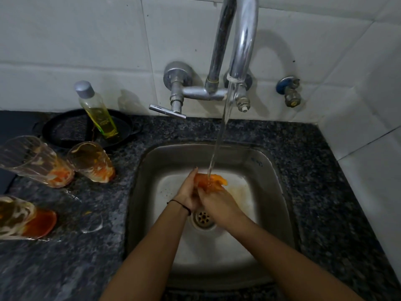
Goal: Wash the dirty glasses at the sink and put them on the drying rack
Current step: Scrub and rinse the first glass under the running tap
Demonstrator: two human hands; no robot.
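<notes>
While water (219, 144) runs over the orange-smeared glass (213, 180), my right hand (217, 199) curls round it and my left hand (187, 190) presses flat; wet, slippery, fragile, so I'd grip mid-wall.

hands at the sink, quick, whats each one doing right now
left hand: open, straight fingers pressed against the orange thing
right hand: closed, fingers curled round the same orange thing
</notes>
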